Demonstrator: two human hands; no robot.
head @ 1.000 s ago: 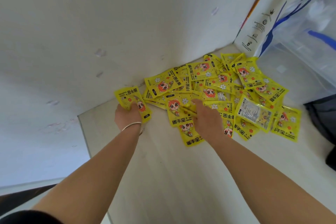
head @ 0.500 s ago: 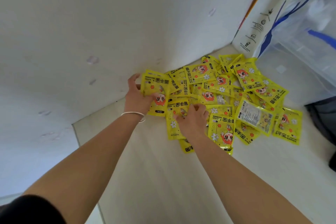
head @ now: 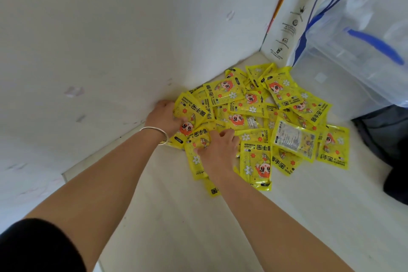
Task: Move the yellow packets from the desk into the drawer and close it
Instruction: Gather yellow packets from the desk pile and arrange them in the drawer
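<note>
Several yellow hand-warmer packets lie in a loose heap on the pale desk, pushed against the white wall. My left hand, with a silver bangle at the wrist, grips a yellow packet at the heap's left edge, next to the wall. My right hand lies on the near left part of the heap, fingers curled around another packet. The drawer is out of view.
A white paper bag leans in the far corner behind the heap. A clear plastic bag with blue handles stands at the right. A dark object lies at the right edge. The desk's left edge is near.
My left hand has carried its packet from the left of the heap up against the wall and onto the heap's edge. My right hand has shifted slightly left and gathered a packet.
</note>
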